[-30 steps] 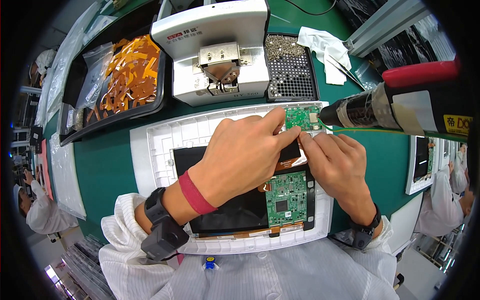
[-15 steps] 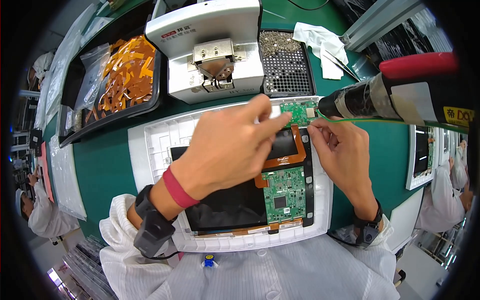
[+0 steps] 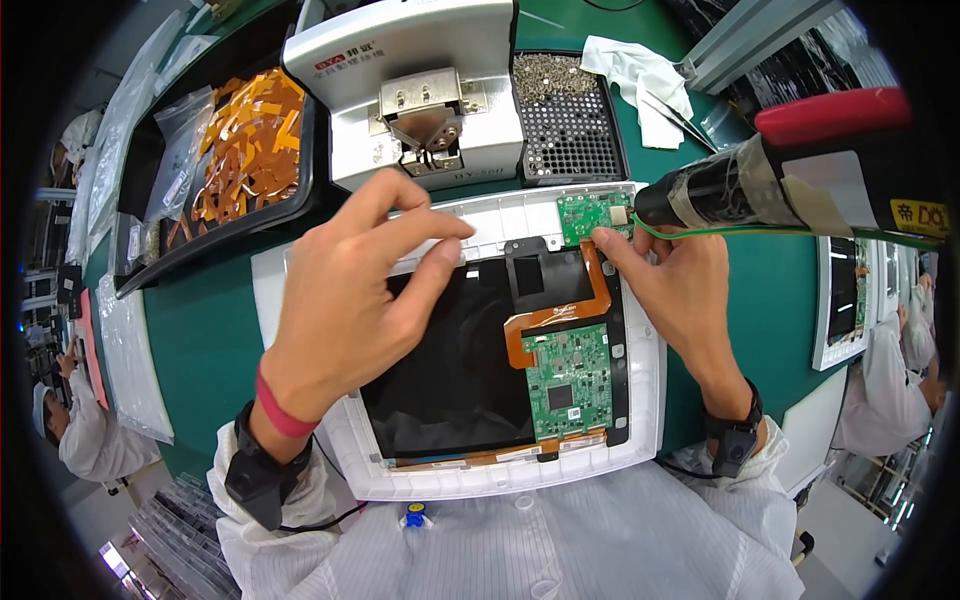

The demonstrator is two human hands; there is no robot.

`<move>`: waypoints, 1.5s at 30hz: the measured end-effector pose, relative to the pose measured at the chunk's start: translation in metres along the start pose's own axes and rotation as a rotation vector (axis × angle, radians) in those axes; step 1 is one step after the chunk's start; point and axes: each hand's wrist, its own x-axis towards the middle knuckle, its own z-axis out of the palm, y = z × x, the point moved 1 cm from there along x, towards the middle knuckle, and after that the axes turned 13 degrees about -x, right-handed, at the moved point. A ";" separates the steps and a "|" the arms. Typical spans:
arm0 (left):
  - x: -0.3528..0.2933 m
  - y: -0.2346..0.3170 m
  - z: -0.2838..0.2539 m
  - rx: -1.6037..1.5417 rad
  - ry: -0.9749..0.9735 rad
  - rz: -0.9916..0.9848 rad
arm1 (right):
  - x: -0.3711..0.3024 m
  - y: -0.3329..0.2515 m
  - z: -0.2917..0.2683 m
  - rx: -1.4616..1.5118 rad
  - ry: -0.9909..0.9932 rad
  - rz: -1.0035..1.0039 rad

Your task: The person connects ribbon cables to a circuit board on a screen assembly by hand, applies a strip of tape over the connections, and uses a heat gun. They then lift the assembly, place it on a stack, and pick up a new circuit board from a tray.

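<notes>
My left hand (image 3: 365, 285) is over the upper left of a white-framed display panel (image 3: 640, 400), fingers apart and nothing visible in them. Its thumb and index tips come close together. At the panel's top right lies a small green circuit board (image 3: 590, 215), joined by an orange flex cable (image 3: 598, 290) to a larger green board (image 3: 570, 390). My right hand (image 3: 680, 295) has its thumb on the small board's lower edge, the other fingers curled and partly hidden. The nose of a black electric screwdriver (image 3: 715, 193) with a red part sits just above those fingers.
Behind the panel stands a white screw-feeding machine (image 3: 400, 100). A black tray (image 3: 312, 150) of orange film pieces is at left, a holed screw tray (image 3: 575, 135) at right. Beyond lie a white cloth (image 3: 640, 85) and tweezers (image 3: 680, 122). Another panel (image 3: 838, 305) is far right.
My left hand has drawn back leftward from the small board, uncovering more of the panel. My right thumb has moved up and left onto the board's lower edge.
</notes>
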 end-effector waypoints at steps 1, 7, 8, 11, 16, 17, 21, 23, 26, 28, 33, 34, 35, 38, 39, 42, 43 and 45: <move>-0.003 0.002 -0.005 0.014 0.010 -0.021 | -0.001 0.001 -0.002 0.014 0.023 -0.022; -0.050 0.019 -0.044 0.406 0.077 -0.377 | -0.031 0.006 -0.040 -0.068 -0.215 0.063; -0.061 0.019 -0.049 0.469 0.123 -0.499 | -0.039 0.006 -0.043 -0.067 -0.210 0.057; -0.086 0.015 -0.050 0.384 0.128 -0.617 | -0.055 0.005 -0.044 -0.108 -0.420 0.001; -0.100 0.005 -0.036 0.246 0.035 -0.610 | -0.066 0.006 -0.032 -0.312 -0.268 -0.114; -0.104 0.002 -0.033 0.253 0.049 -0.596 | -0.067 0.006 -0.032 -0.309 -0.248 -0.118; -0.118 -0.014 -0.026 0.230 0.070 -0.549 | -0.071 0.005 -0.027 -0.323 -0.257 -0.145; -0.125 -0.015 -0.027 0.192 0.167 -0.500 | -0.077 0.005 -0.027 -0.300 -0.257 -0.149; -0.128 -0.021 -0.016 0.223 0.224 -0.462 | -0.082 0.015 -0.020 -0.193 -0.299 -0.142; -0.129 -0.029 -0.011 0.316 0.223 -0.383 | -0.087 0.021 -0.016 -0.174 -0.282 -0.141; -0.133 -0.026 -0.012 0.384 0.221 -0.345 | -0.102 0.022 -0.005 -0.162 -0.286 -0.175; -0.136 -0.023 -0.014 0.397 0.231 -0.342 | -0.106 0.019 -0.006 -0.163 -0.272 -0.166; -0.140 -0.021 -0.017 0.410 0.241 -0.342 | -0.112 0.016 -0.007 -0.144 -0.300 -0.155; -0.149 -0.011 -0.020 0.402 0.245 -0.316 | -0.128 0.017 -0.009 -0.108 -0.290 -0.149; -0.154 -0.005 -0.022 0.400 0.257 -0.316 | -0.134 0.018 -0.010 -0.086 -0.259 -0.173; -0.161 -0.012 -0.015 0.248 0.274 -0.339 | -0.131 0.033 0.006 -0.074 -0.192 -0.221; -0.170 -0.009 -0.017 0.134 0.304 -0.379 | -0.138 0.034 0.005 -0.072 -0.202 -0.219; -0.190 -0.007 -0.018 -0.216 0.367 -0.456 | -0.153 0.036 -0.007 -0.085 -0.192 -0.183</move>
